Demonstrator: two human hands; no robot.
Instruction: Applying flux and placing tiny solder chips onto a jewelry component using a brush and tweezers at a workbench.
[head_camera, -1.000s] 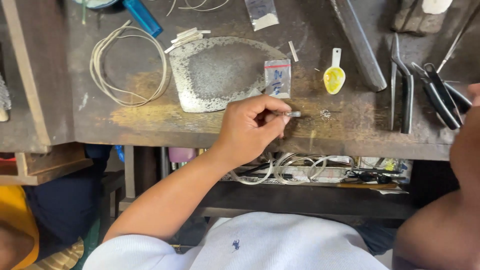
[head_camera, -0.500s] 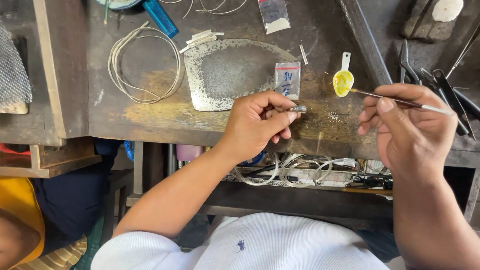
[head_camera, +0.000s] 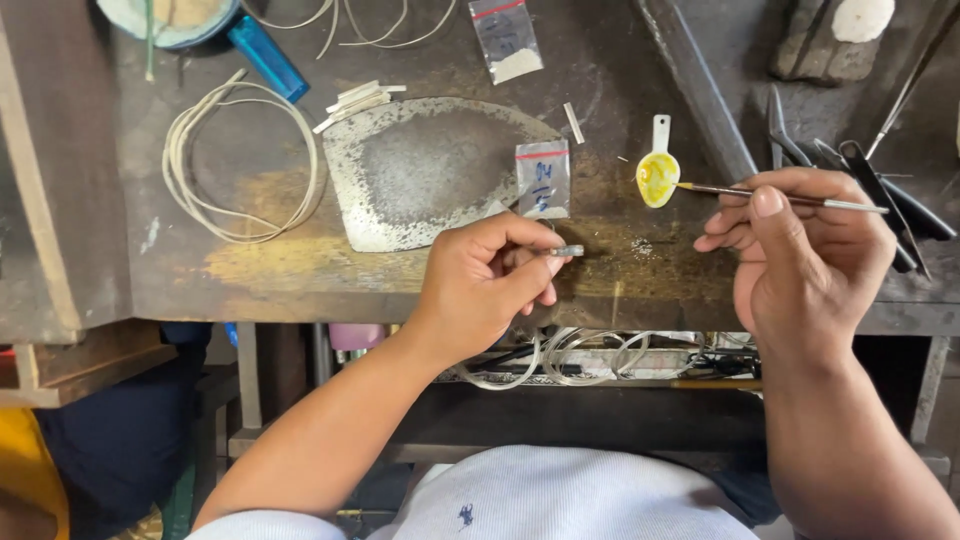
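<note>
Pinching small metal piece (head_camera: 566, 251) w/ left hand (head_camera: 485, 290); right hand (head_camera: 800, 260) grips thin brush (head_camera: 780, 197), tip at yellow spoon (head_camera: 657, 175).

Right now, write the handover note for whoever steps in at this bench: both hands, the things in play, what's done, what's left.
Left hand: pinches a small metal piece at the bench edge.
Right hand: holds a thin brush, tip pointing at the small spoon of yellow paste.
Metal plate and small bag lie just behind the left hand.
Done: piece and brush are in hand.
Left: brush has not yet touched the piece.
</note>
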